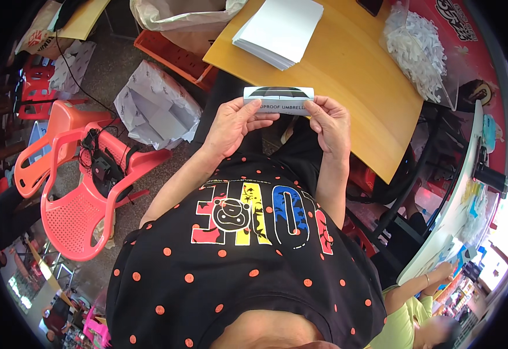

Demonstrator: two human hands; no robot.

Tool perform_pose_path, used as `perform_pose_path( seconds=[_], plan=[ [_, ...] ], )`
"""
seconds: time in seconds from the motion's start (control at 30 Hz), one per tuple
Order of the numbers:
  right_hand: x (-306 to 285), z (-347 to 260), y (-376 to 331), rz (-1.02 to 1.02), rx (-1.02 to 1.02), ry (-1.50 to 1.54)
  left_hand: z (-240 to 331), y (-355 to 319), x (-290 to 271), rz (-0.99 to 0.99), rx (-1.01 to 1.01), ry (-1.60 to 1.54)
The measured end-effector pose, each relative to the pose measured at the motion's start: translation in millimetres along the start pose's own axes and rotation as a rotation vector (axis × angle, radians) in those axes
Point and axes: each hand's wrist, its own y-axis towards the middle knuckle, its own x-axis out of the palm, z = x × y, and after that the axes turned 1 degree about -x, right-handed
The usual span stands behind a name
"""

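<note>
A slim, pale silver umbrella box [282, 103] is held level at the near edge of the table, with a dark curved picture and lettering on its faces. My left hand [230, 123] grips its left end, thumb on the near face and the other fingers curled beneath. At the opposite end, the thumb and fingers of my right hand [329, 123] pinch the box. Just beyond it, a stack of white sheets [280, 32] lies on the wooden table [353, 70]. The underside of the box is hidden from me.
Left of my legs stand a white-lined open bag [156, 107] and an orange crate [166, 55]. A red plastic chair [82, 215] holds a black bag and cables. Shredded white paper fills a clear bag [416, 52] at the far right. Another person [411, 314] works at lower right.
</note>
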Motion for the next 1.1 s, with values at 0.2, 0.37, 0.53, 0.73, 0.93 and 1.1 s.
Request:
perform_pose_path(
  seconds=[0.2, 0.37, 0.53, 0.73, 0.93, 1.1],
  plan=[
    [1, 5, 0, -0.006, 0.068, -0.022, 3, -1, -1, 0.035, 0.123, 0.152],
    [7, 0, -3, -0.007, 0.098, -0.008, 6, -2, 0, 0.029, 0.158, 0.185],
    [9, 3, -4, -0.049, 0.099, -0.010, 6, -3, 2, 0.026, 0.146, 0.181],
    [8, 9, -3, -0.013, 0.032, -0.011, 5, -3, 8, 0.006, 0.223, 0.313],
    [8, 10, -4, -0.002, 0.015, -0.038, 9, -2, 6, -0.006, 0.215, 0.311],
    [19, -4, -16, 0.223, -0.286, -0.520, 14, 3, 3, 0.019, 0.236, 0.332]
  ],
)
